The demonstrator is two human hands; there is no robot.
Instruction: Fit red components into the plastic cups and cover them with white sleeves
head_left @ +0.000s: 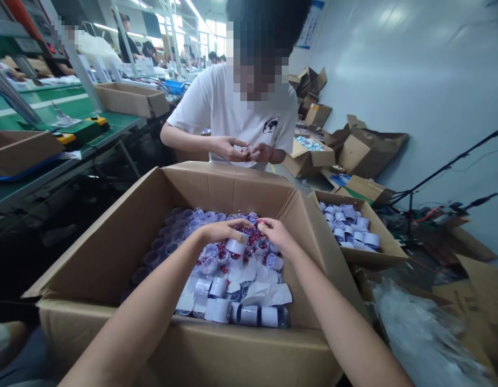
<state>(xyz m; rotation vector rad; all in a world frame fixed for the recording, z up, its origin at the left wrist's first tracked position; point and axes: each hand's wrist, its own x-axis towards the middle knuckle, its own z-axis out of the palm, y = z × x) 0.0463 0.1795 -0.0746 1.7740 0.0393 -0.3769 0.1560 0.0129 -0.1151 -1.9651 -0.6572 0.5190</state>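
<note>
Both my hands reach into a large open cardboard box (112,252) filled with several small clear plastic cups, some wrapped in white labels (218,309), some with red inside. My left hand (222,231) is closed on a small white-labelled cup (236,246), held just above the pile. My right hand (275,232) is pinched shut beside it, fingertips meeting those of the left hand over the cup; what it grips is too small to name.
A person in a white T-shirt (240,113) sits across the box, hands together. A smaller box (377,252) of labelled cups stands to the right. More cartons (369,148) line the wall. A green workbench (51,134) runs along the left. Plastic wrap (418,333) lies lower right.
</note>
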